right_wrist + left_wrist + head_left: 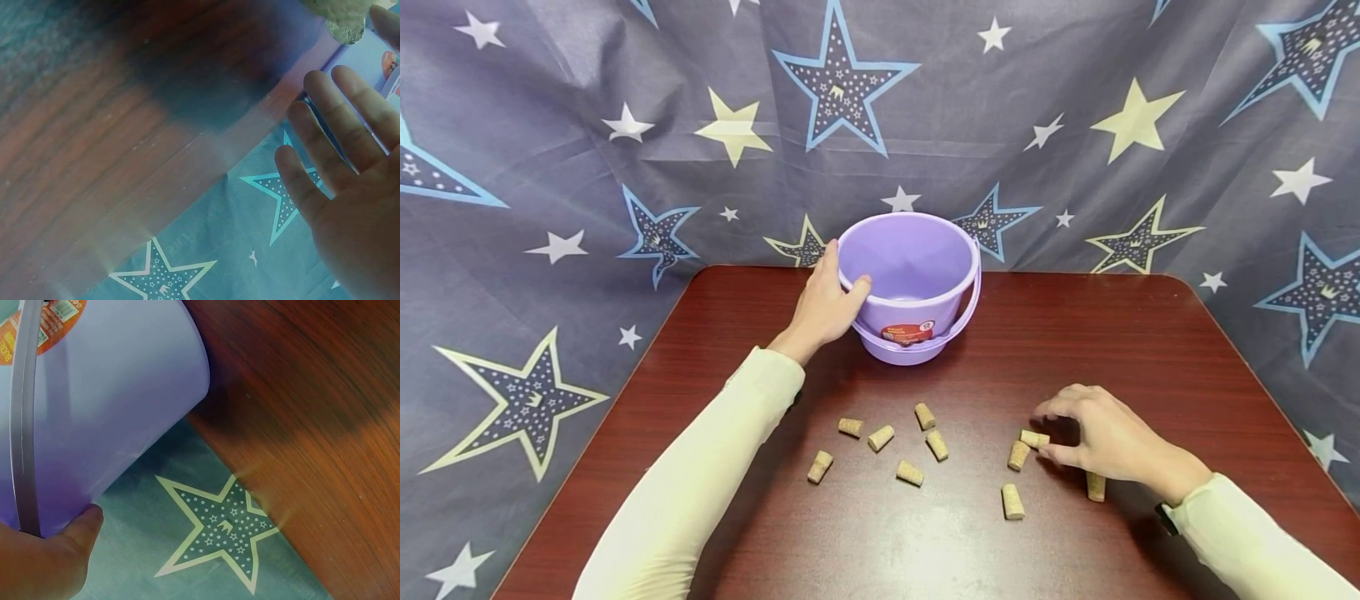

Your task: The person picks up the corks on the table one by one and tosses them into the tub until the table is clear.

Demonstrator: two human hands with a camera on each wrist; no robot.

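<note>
A purple bucket (pixel 904 325) with a red label stands upright toward the back of the table, its mouth tipped toward me in the head view. My left hand (pixel 827 304) holds its left rim, thumb at the front edge and fingers along the outer side. In the left wrist view, the bucket wall (pixel 125 381) and handle (pixel 24 425) rise beside that hand (pixel 50 559). Over on the right, my right hand (pixel 1108 433) hovers with loosely spread fingers by a cork (pixel 1033 439); a second cork (pixel 1018 455) lies against it. Another cork (pixel 1096 487) is partly behind the hand.
Several corks lie scattered in front of the bucket, among them one cork (pixel 820 467) at the left and one (pixel 910 474) nearer the middle. A single cork (pixel 1012 502) lies closer to me. Behind the brown table (pixel 737 333) hangs a grey star-patterned cloth (pixel 925 100).
</note>
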